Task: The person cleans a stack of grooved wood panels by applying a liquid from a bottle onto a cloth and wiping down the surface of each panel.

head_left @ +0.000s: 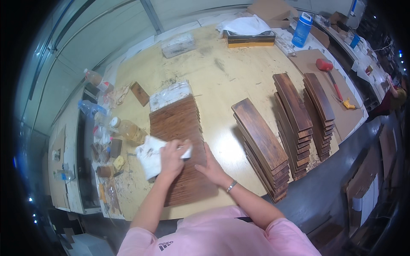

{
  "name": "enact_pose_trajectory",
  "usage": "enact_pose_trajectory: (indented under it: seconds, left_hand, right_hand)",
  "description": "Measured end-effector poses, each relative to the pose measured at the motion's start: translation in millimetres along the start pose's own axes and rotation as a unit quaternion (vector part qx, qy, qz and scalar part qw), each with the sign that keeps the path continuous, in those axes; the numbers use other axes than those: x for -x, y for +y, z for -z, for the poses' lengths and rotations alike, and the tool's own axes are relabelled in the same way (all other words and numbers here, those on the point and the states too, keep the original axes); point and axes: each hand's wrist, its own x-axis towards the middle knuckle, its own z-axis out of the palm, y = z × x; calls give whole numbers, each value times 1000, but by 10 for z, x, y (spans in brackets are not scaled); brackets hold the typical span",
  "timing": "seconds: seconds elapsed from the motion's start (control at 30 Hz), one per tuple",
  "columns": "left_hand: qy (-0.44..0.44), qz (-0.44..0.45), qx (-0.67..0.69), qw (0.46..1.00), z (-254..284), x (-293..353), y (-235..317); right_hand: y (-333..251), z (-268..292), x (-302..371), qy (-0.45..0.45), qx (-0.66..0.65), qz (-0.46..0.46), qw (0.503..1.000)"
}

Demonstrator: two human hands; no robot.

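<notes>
My left hand (171,158) is closed on a white cloth (150,155), stained in places, and presses it against overlapping dark brown wooden planks (176,117). These planks form a long row toward me, with a whitish block (171,94) at the far end. On their right edge lies my right hand (213,170), fingers stretched out and thumb over the top surface, with a metal band on its wrist. The nearest part of the planks looks smeared by motion.
Three stacks of brown planks (262,132) stand on the table's right side. Beyond them a red mallet (325,66) lies on cardboard. Several bottles (128,130) crowd the left edge. At the back are a cloth-topped box (250,39) and a blue bottle (302,30). Another person (390,98) is far right.
</notes>
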Motion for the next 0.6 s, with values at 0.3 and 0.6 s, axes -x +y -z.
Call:
enact_pose_trajectory:
  seconds: [0.3,0.6]
  left_hand:
    - [10,-25,30,999,-220,-266,217]
    - [143,486,470,723,12,591,-1122]
  right_hand:
    - [-55,-8,-16,-20,-77,24,997]
    - [-162,161,-496,9,3,-1,1000]
